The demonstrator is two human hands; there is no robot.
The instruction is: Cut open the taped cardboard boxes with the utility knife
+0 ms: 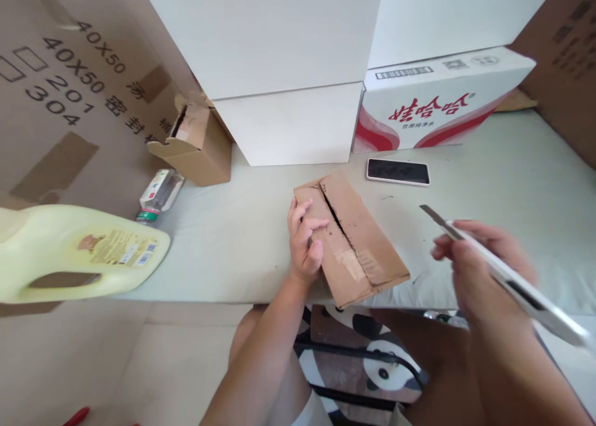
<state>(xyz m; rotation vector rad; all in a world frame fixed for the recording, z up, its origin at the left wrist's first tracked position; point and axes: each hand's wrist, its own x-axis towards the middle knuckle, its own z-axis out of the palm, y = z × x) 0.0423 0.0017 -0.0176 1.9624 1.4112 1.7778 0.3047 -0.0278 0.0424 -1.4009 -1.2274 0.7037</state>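
A small brown cardboard box (372, 246) lies near the front edge of the pale covered surface. A dark slit runs along the middle of its top, and wrinkled clear tape shows towards the near end. My left hand (307, 240) grips the box at its left side, with fingers resting on the top. To the right of the box, apart from it, my right hand (484, 264) is closed around a white box cutter (521, 283). Its blade is out and points up and left. The right hand is slightly blurred.
A phone (398, 172) lies behind the cardboard box. White cartons (288, 128) and a red-and-white carton (433, 103) stand at the back. On the left are an opened small box (205, 146), a clear bottle (158, 193) and a large yellow jug (84, 252).
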